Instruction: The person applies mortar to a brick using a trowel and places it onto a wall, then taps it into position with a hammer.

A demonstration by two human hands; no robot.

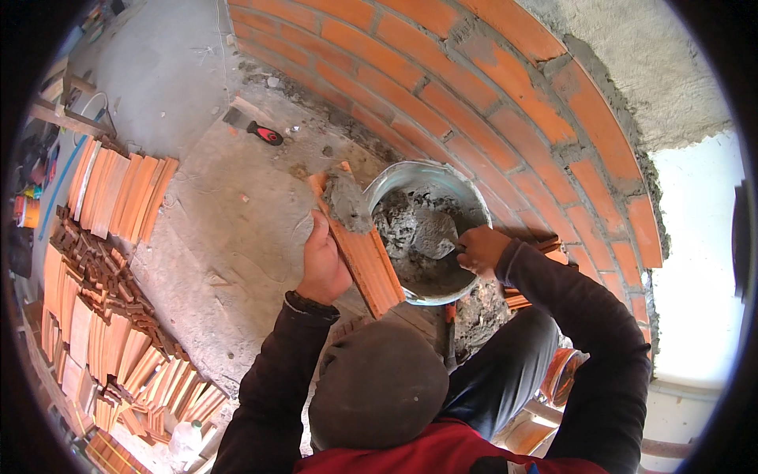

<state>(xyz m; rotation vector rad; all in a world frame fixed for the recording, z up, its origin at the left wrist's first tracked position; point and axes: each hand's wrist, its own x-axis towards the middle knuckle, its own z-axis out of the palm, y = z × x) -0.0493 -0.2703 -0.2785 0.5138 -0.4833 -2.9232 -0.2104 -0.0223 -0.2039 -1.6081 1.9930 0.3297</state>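
Note:
My left hand [322,262] is closed round a long orange brick slip [365,265] and holds it tilted beside the bucket. Grey mortar [346,201] covers the far end of the slip; the near end is bare. In my right hand [482,251] is a trowel [435,234], its blade coated and resting in wet mortar inside the round, pale bucket [383,183]. My fingers hide most of the trowel's handle. The bucket stands on the floor between my hands and the brick-faced wall [474,95].
A scraper with a red and black handle [264,133] lies on the concrete floor. Stacks of brick slips [122,189] line the left side. More slips [517,299] lie right of the bucket, by the wall. A clear plastic bottle [185,437] stands at lower left.

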